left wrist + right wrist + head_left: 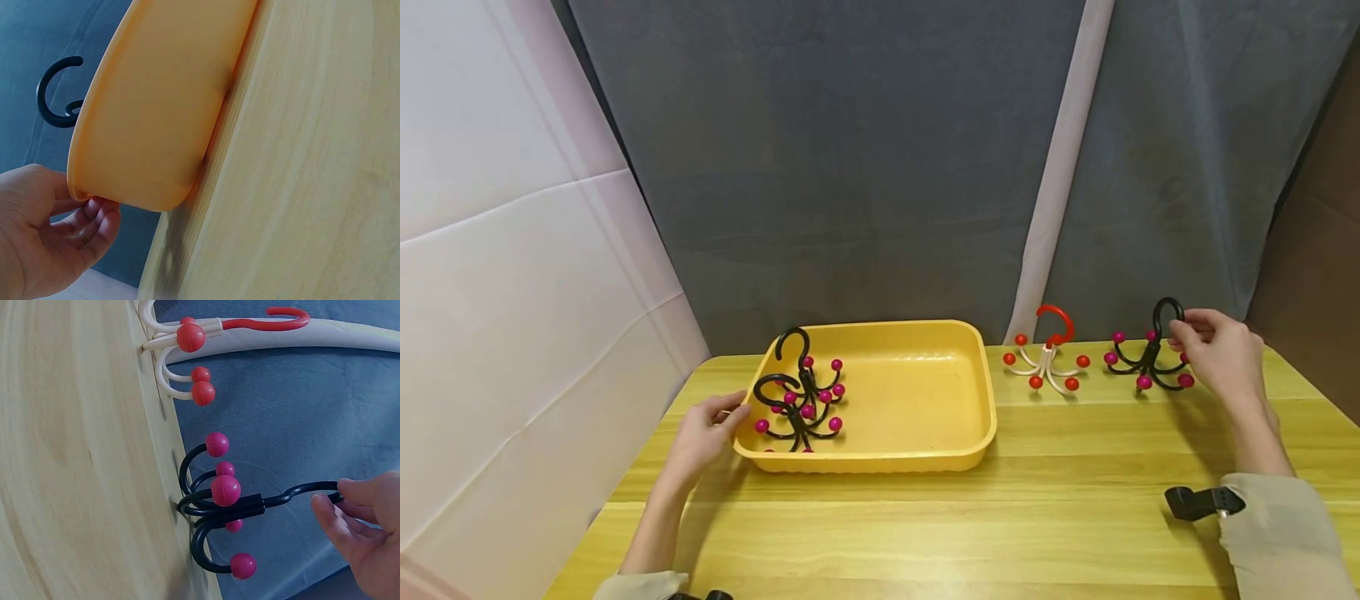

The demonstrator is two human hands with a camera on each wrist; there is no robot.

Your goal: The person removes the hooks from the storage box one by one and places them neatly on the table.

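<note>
At the right of the table, my right hand point(1221, 354) pinches the top hook of a black multi-arm hanger point(1148, 358) with pink ball tips. In the right wrist view that black hanger point(234, 506) stands upright, its curved arms right at the tabletop. My left hand point(703, 433) holds the left rim of a yellow tray point(910, 457); in the left wrist view, fingers point(103, 228) curl under the rim. Inside the tray's left end stand two more black hangers, a rear one point(807, 382) and a front one point(797, 421), partly overlapping.
A white hanger point(1047, 364) with a red hook and red balls stands between the tray and the black hanger. Behind the wooden table point(925, 533) hangs a grey curtain point(850, 167), with a white panel point(535, 292) on the left.
</note>
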